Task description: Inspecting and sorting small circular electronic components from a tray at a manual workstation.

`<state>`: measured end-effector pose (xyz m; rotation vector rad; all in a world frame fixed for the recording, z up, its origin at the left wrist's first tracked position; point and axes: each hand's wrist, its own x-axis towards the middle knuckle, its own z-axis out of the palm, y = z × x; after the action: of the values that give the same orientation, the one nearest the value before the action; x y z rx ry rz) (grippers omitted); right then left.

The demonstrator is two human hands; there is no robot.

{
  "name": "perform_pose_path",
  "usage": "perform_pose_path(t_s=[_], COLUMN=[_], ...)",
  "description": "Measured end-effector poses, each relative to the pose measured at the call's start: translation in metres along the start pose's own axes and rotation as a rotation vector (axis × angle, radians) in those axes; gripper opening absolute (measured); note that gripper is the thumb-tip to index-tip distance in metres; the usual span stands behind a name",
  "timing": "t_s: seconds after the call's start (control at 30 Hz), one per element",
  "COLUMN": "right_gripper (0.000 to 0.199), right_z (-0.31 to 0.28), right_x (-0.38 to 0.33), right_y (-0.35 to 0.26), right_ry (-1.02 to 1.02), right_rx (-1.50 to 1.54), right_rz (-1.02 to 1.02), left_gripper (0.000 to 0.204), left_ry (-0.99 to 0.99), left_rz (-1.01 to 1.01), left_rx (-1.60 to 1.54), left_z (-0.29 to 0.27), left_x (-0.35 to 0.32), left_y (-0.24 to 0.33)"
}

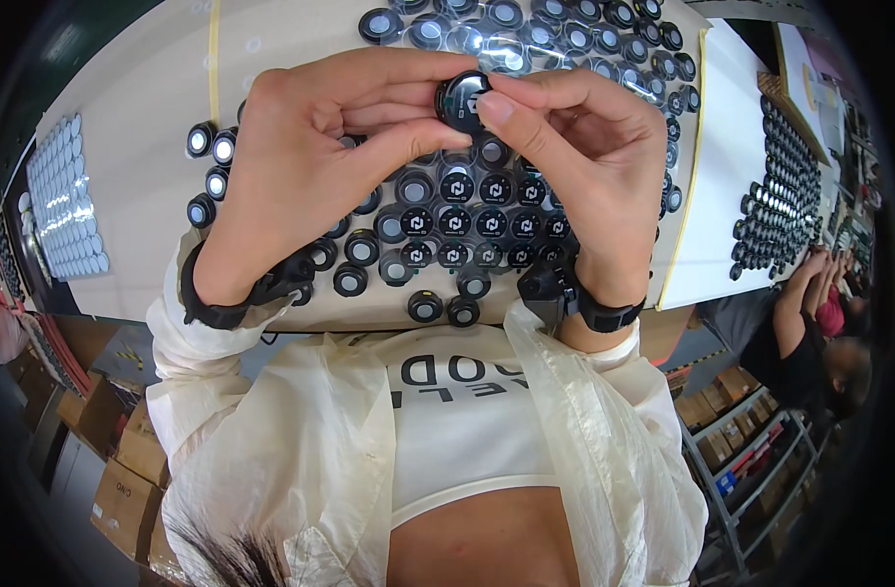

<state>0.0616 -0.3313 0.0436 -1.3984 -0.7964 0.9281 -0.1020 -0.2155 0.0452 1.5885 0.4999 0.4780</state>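
Above the table I hold a small black round disc point(460, 106) with a glossy face and pale print. My left hand point(320, 147) is closed on its left edge between fingers and thumb. The thumb of my right hand point(589, 147) presses the right part of the face, with the forefinger at the rim. Below my hands lie rows of black discs with a white mark point(493, 223), some under clear round film or covers. Around them stand black round pieces with pale centres point(361, 249). My wrists and forearms hide part of the layout.
More black round pieces point(506, 15) crowd the table's far side. A sheet of pale round stickers or discs point(70, 205) lies far left. Yellow tape point(213, 59) marks the table. On the right, people sit near another group of black pieces point(780, 196). Cardboard boxes point(124, 509) stand below left.
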Motion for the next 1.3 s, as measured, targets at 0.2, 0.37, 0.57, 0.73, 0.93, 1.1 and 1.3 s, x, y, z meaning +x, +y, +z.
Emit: perform_pose_path(t_s=[0.2, 0.37, 0.57, 0.73, 0.93, 1.1, 1.3], right_gripper=[0.013, 0.029, 0.051, 0.033, 0.029, 0.023, 0.023], right_z=[0.007, 0.012, 0.011, -0.002, -0.018, -0.029, -0.019], right_x=[0.001, 0.004, 0.005, 0.003, -0.003, -0.003, -0.01], right_y=[0.009, 0.013, 0.015, 0.006, -0.006, -0.011, -0.009], right_ry=[0.076, 0.036, -0.03, -0.08, 0.018, -0.065, -0.278], right_rx=[-0.144, -0.5, -0.189, -0.214, -0.395, -0.655, -0.872], right_rz=[-0.157, -0.421, -0.238, -0.124, -0.045, -0.093, -0.041], left_gripper=[0.039, 0.04, 0.035, 0.033, 0.037, 0.058, 0.037], left_ry=[0.011, 0.053, -0.073, -0.024, -0.129, -0.211, -0.002], left_rz=[0.008, 0.096, 0.314, 0.272, 0.145, -0.317, -0.183], left_rx=[0.069, 0.176, 0.845, 1.16, 1.36, 1.065, 1.118], left_z=[-0.003, -0.012, -0.07, -0.13, -0.164, -0.14, -0.129], left_x=[0.002, 0.025, 0.112, 0.155, 0.074, -0.044, -0.06], left_y=[-0.005, -0.003, 0.009, -0.03, -0.014, 0.013, -0.012])
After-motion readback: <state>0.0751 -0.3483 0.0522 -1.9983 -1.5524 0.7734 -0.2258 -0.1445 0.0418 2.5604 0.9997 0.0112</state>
